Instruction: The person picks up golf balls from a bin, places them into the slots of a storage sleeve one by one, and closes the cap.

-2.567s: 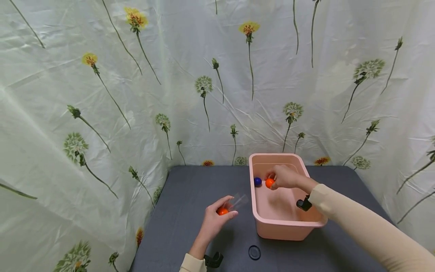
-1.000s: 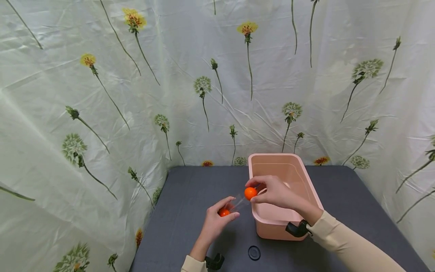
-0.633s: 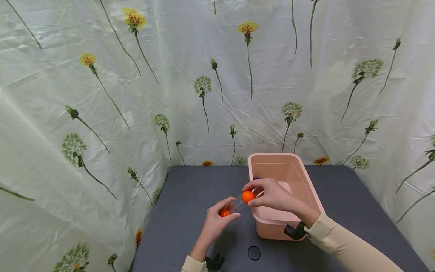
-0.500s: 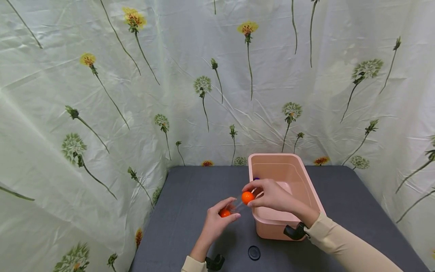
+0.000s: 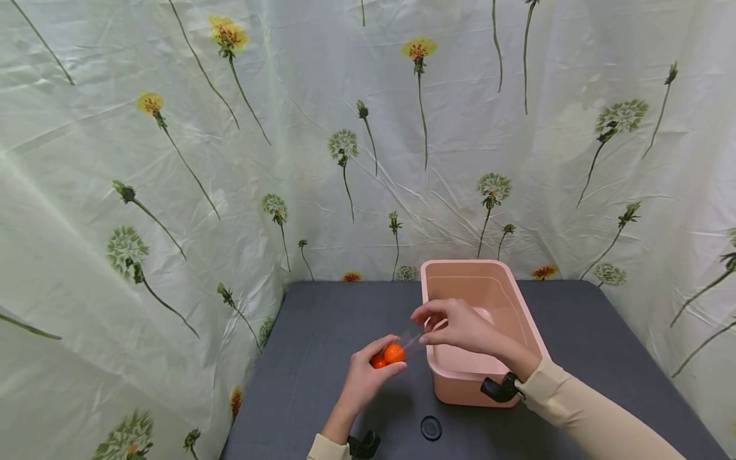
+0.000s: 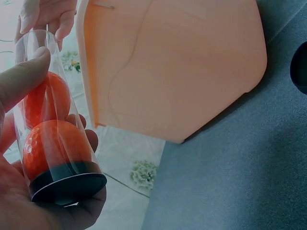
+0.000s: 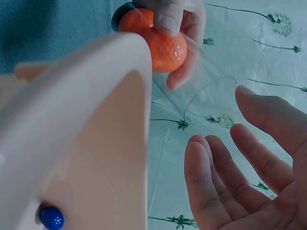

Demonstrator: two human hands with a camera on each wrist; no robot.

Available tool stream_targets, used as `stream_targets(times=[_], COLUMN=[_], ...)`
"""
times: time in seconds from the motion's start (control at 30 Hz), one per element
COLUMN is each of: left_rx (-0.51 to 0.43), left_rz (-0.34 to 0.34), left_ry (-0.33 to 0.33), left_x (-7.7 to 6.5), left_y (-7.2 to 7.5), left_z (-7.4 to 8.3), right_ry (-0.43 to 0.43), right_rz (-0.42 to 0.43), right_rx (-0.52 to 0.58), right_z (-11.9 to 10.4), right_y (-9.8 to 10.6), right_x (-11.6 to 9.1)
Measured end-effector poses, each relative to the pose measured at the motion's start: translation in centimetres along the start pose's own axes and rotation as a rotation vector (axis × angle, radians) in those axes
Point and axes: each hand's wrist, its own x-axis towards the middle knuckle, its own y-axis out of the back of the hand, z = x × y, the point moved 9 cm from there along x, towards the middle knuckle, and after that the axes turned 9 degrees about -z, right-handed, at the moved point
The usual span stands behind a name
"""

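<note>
My left hand grips a clear plastic tube, its mouth tilted up towards my right hand. In the left wrist view, a black cap closes the tube's lower end. Two orange golf balls sit inside it, a lower ball on the cap and an upper ball against it. Just off the tube's open mouth, the right hand's fingers are parted and hold nothing. A blue ball lies inside the pink bin.
On the dark table, the pink bin stands to the right, under my right forearm. A round black lid lies in front of it. Behind the table hangs a flower-patterned curtain.
The right hand brought an orange golf ball from the bin to the tube's mouth and let it go. That ball now rests inside the tube against the first. The left hand stayed nearly still.
</note>
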Motion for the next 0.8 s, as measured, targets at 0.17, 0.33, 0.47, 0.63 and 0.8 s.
stream_targets(times=[0.17,0.33,0.47,0.63,0.8], left_rx=[0.003,0.004,-0.008,-0.017,-0.013], left_rz=[0.001,0.003,0.005,0.008,0.016], left_ry=[-0.003,-0.011,-0.002,0.0,0.005], left_x=[0.1,0.1,0.0,0.0,0.0], left_y=[0.0,0.1,0.1,0.1,0.1], left_z=[-0.1,-0.1,-0.2,-0.2,-0.2], right_ry=[0.003,-0.007,-0.012,-0.004,-0.026], right_rz=[0.009,0.022,0.036,0.066,0.084], right_rx=[-0.008,-0.005,-0.021,-0.026,0.01], right_z=[0.1,0.6,1.2,1.9,3.0], right_y=[0.6,1.4,2.0,3.3,4.4], right_x=[0.3,0.6,1.0,1.5,2.1])
